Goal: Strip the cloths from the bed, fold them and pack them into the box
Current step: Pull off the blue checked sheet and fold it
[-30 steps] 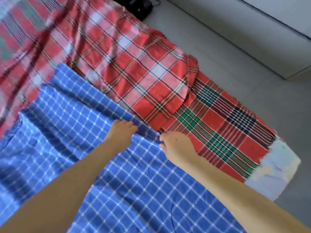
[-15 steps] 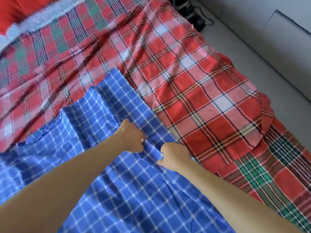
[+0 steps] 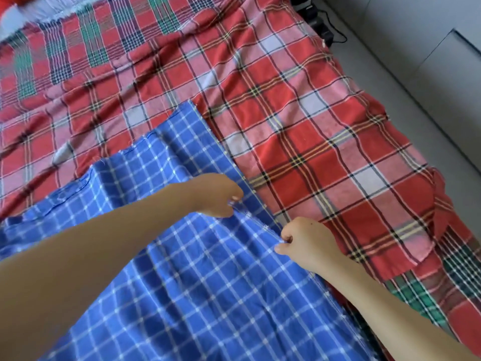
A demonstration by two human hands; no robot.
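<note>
blue cloth (image 3: 182, 282) runs off the lower and left edges. left hand (image 3: 216, 195) and right hand (image 3: 304, 243) fingertips are buried in its fold. upper left: blurred red-white patch (image 3: 15, 11). upper right: dark item (image 3: 317, 19), cut off, can't identify.

Grey floor (image 3: 364, 82), pale wall panel (image 3: 445, 74), dark device (image 3: 322, 32).

Blue checked cloth (image 3: 208, 295): creased, overlapping near-left part of red plaid cloth (image 3: 299, 131). Red plaid cloth spread flat, wrinkled. Red-green plaid cloth (image 3: 86, 48) underneath it, showing beyond its far edge.
</note>
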